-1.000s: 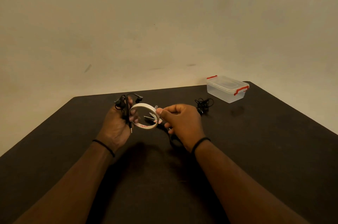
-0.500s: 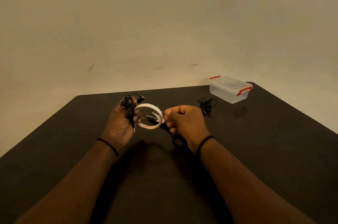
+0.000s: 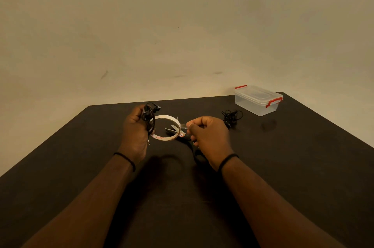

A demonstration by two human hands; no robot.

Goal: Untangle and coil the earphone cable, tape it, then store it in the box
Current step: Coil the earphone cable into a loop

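2 hands busy: left hand (image 3: 135, 132) fingers curl round the coiled earphone cable (image 3: 149, 118) and tape roll (image 3: 166, 128), right hand (image 3: 208, 136) fingers pinch the tape end beside them.

The black-handled scissors (image 3: 197, 155) lie partly under the right hand (image 3: 209, 140), so only some of the handle and the blade tips show. The red letters inside the white ring-shaped tape roll (image 3: 166, 128) are too small to read. The left hand (image 3: 135, 132) hides much of the coiled black earphone cable (image 3: 149, 120). The second black tangled cable (image 3: 231, 117) is too small to make out. Both arms run off the bottom edge.
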